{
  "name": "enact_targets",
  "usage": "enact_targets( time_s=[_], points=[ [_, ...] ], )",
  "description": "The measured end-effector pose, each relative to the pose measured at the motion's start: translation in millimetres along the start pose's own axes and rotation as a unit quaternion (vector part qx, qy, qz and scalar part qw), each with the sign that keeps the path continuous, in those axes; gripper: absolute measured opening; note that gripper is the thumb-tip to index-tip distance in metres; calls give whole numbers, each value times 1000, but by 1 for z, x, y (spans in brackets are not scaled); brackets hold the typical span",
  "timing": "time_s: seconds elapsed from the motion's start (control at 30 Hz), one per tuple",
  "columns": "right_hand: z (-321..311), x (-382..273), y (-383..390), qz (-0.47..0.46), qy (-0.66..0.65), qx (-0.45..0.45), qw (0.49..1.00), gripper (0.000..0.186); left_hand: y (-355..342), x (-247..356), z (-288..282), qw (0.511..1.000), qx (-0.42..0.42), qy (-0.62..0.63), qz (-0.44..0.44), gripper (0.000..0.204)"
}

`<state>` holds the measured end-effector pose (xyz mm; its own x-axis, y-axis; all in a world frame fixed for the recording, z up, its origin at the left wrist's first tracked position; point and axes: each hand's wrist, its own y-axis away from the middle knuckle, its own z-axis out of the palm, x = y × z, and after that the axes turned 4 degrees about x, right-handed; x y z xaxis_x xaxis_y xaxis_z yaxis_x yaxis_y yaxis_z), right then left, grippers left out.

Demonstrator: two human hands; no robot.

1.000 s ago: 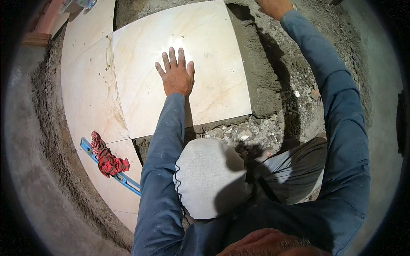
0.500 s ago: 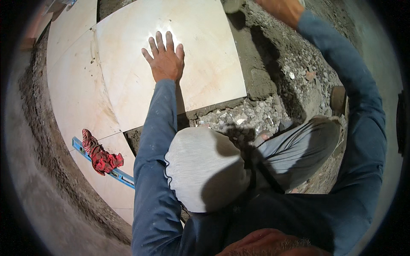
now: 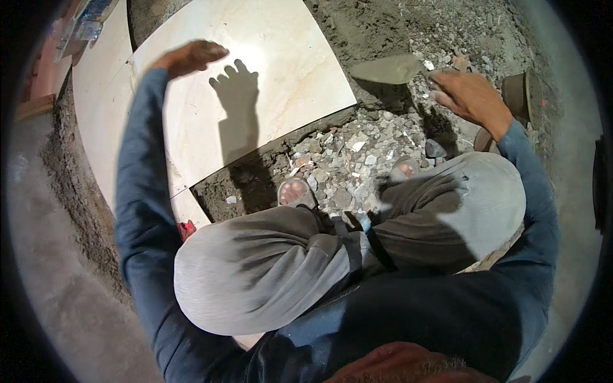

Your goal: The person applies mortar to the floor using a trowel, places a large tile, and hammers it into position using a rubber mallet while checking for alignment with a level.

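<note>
My left hand point(image 3: 193, 57) hovers above a large cream floor tile point(image 3: 287, 76), fingers stretched out and nothing in them. Its shadow falls on the glossy tile. On the right, my right hand point(image 3: 471, 96) grips a trowel point(image 3: 391, 69) whose pointed grey blade reaches left, over the edge of the wet mortar point(image 3: 357, 38) beside the tile. The trowel's handle is mostly hidden in my fingers. Another cream tile point(image 3: 96, 121) adjoins on the left. A scrap of red cloth point(image 3: 186, 230) shows between my left arm and knee, mostly covered.
Loose gravel and stone chips point(image 3: 338, 159) lie in front of my feet, with a dark stone point(image 3: 435, 149) among them. A round bucket-like container point(image 3: 516, 96) stands at the right. Clear plastic point(image 3: 88, 30) lies at the far left, near reddish boards point(image 3: 48, 83).
My left hand has lifted off the tile and moved left. My right hand has come down and nearer with the trowel. My knees have shifted, covering the blue level and most of the cloth.
</note>
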<state>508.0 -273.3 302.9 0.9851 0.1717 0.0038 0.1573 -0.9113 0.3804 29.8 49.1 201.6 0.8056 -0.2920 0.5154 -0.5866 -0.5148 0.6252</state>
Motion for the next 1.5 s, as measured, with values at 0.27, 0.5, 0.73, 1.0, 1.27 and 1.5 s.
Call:
enact_targets(
  time_s=[0.27,0.5,0.73,1.0,1.27,1.5],
  points=[
    [73,-21,-25,69,-278,40,957,45,-39,40,-106,891,279,-356,46,62],
    [125,26,-86,30,37,194,980,22,-52,81,56,951,95,-285,-72,105],
    [126,63,-98,36,54,207,976,34,-45,55,67,925,162,-341,-29,123],
    [87,88,-79,102,-186,179,961,52,-55,58,67,935,159,-315,-33,132],
    [96,-18,-143,17,-26,182,983,33,-57,68,65,941,137,-306,-39,134],
    [113,58,-171,70,13,217,974,38,-55,59,66,944,140,-297,-42,135]
  ],
)
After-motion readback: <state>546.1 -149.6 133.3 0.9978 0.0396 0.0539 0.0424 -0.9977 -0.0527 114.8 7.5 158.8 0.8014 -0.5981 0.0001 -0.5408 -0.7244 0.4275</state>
